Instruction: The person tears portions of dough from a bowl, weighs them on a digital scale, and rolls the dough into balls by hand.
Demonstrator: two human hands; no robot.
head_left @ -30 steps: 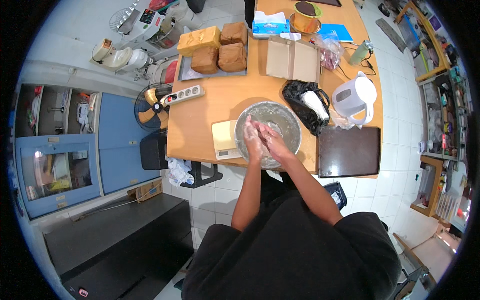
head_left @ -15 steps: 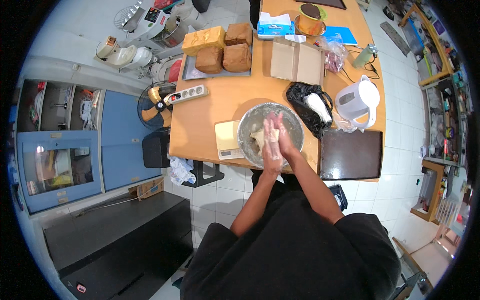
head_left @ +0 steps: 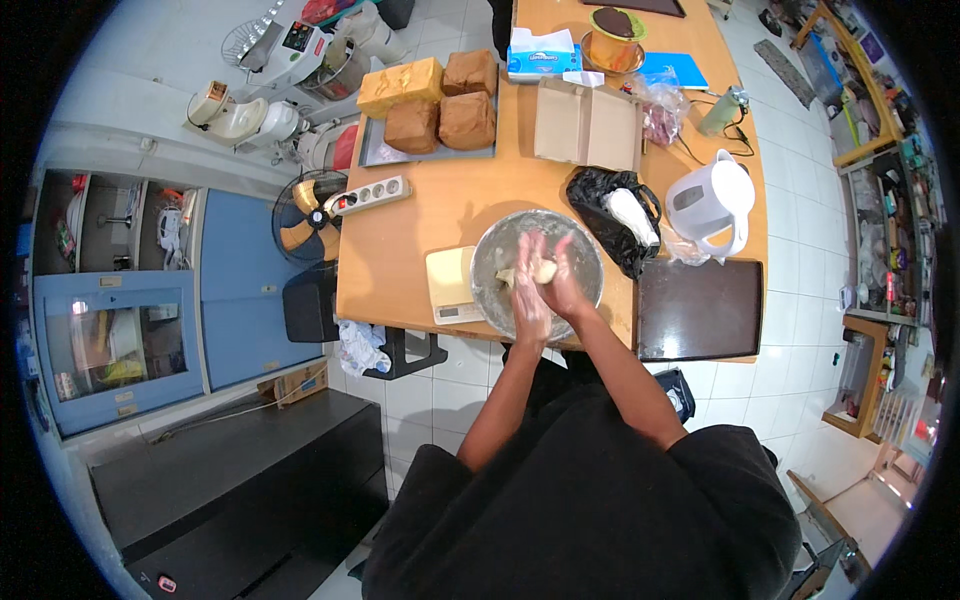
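Observation:
A round metal bowl [head_left: 500, 245] sits at the near edge of a wooden table [head_left: 440, 215]. Both my hands are over it, pressed together around a pale lump of dough [head_left: 544, 271]. My left hand [head_left: 529, 290] is on the dough's left side and my right hand [head_left: 567, 281] on its right, palms facing each other. Both hands look dusted with flour. Left of the bowl lies a small cream kitchen scale [head_left: 453, 286].
On the table are a dark baking tray [head_left: 697, 309], a white electric kettle [head_left: 712, 203], a black plastic bag [head_left: 610, 217], an open cardboard box [head_left: 588, 124], a tray of brown loaves [head_left: 430, 105] and a power strip [head_left: 372, 194]. A fan [head_left: 303, 215] stands beside the table's left edge.
My hands stay over the bowl and keep working the dough, shifting slightly right and rubbing against each other. The view has moved a little; nothing else on the table has moved.

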